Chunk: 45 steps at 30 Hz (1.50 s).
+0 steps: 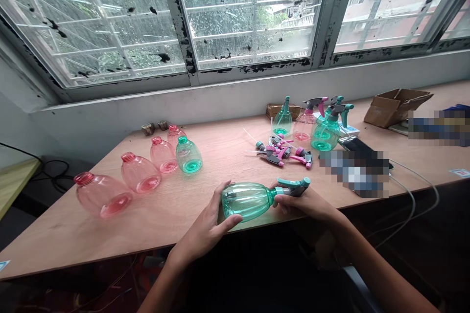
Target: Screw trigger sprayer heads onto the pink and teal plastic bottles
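Observation:
A green transparent spray bottle (249, 199) lies on its side near the front edge of the wooden table (191, 215). My left hand (211, 227) cups the bottle's base, fingers wrapped round it. My right hand (301, 203) grips the bottle's neck, where a teal and grey trigger head (293, 185) sits on top. Both hands hold the same bottle just above the tabletop.
Several pink bottles without heads (141, 172) and one green one (188, 155) stand at the left. Loose trigger heads (282, 152) lie mid-table. Assembled spray bottles (325, 129) stand behind them. A cardboard box (396, 106) sits at the far right, cables (411, 190) trail over the edge.

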{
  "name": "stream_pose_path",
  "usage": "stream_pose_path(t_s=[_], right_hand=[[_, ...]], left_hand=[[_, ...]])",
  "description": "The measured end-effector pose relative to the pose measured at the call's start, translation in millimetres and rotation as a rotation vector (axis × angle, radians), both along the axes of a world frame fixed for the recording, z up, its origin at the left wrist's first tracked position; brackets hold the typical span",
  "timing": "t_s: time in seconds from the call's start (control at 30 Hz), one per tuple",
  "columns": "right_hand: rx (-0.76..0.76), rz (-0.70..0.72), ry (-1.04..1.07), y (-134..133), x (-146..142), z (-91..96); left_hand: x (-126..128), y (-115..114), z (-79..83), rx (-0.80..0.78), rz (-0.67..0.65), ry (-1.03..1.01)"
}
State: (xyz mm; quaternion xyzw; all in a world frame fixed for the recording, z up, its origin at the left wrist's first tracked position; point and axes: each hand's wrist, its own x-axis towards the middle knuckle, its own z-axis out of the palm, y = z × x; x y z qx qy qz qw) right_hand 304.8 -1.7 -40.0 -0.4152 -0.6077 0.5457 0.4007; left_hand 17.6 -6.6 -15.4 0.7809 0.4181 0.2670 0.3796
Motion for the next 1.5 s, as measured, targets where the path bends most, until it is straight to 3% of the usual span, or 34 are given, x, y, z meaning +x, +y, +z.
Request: stream_pose_path(t_s=[0.47,1.5], right_hand=[[0.017,0.035,0.04,3.5,2.7,-8.3],[-0.002,0.016,0.017,1.0,1.8,-3.6]], left_hand=[[0.3,0.3,-0.4,-0.002,0.003,0.012],[1.1,0.7,-1.4,0.002,0.006,0.023]])
